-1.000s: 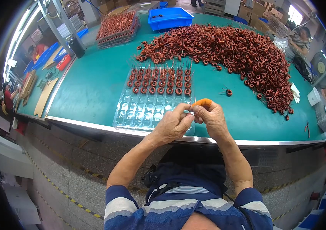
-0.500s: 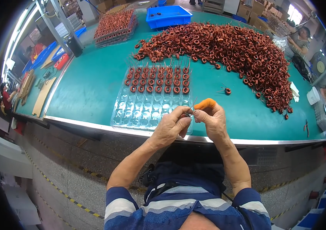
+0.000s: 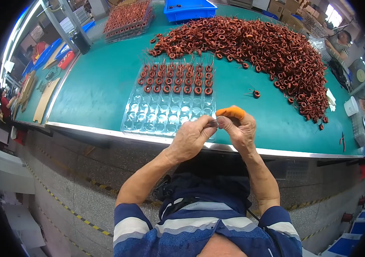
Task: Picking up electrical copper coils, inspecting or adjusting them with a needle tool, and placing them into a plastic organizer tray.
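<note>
Closely together, both hands work at the clear tray's near right corner. The left hand pinches a small dark coil between thumb and curled fingers; the right hand, index finger in an orange cover, is bent in beside it, though whether it grips the coil's leads I cannot tell. Red coils fill the tray's far rows.

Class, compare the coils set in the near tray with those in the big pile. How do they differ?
Tray coils stand in neat rows; piled coils lie jumbled.
Tray coils sit in clear pockets; piled coils are heaped on the table.
Tray coils are far fewer than piled coils.
Both are reddish-brown rings with wire leads.
</note>
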The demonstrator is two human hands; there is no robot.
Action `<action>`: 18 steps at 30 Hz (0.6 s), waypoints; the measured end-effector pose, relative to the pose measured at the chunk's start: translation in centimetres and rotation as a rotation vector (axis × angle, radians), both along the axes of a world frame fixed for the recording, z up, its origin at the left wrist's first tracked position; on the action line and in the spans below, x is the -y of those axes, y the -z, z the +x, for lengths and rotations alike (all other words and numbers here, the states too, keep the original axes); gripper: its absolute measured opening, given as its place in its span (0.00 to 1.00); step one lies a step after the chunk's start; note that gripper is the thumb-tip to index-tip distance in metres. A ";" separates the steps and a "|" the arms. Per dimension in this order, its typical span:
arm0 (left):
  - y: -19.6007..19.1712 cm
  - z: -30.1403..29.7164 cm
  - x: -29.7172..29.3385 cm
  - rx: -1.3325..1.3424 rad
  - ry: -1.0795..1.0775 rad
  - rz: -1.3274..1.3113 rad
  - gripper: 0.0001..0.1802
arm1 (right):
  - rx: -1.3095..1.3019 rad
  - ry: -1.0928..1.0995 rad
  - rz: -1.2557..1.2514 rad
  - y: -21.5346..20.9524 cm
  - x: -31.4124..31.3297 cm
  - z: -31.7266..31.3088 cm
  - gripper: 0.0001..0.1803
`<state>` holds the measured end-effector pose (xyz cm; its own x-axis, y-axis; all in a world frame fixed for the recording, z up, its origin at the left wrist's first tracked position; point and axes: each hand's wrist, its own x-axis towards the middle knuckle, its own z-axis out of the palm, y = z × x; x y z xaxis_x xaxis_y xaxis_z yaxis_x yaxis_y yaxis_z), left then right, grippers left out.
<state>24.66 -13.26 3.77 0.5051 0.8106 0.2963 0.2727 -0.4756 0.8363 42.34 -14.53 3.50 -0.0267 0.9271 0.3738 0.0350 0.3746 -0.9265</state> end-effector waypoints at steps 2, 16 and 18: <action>-0.3 0.0 0.0 0.097 0.024 -0.234 0.12 | 0.018 -0.013 0.047 0.3 -0.3 0.2 0.10; 1.2 -0.1 -0.4 0.404 0.029 -0.550 0.12 | -0.162 0.109 -0.136 0.0 -0.4 -0.8 0.14; 1.4 0.1 -0.3 0.445 0.008 -0.534 0.11 | -0.192 0.020 -0.205 -0.1 -0.7 -0.8 0.14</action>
<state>24.79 -12.92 2.34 0.4343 0.8999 0.0384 -0.1526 0.0315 0.9878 41.58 -13.84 3.56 0.0457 0.9835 0.1750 -0.1434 0.1798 -0.9732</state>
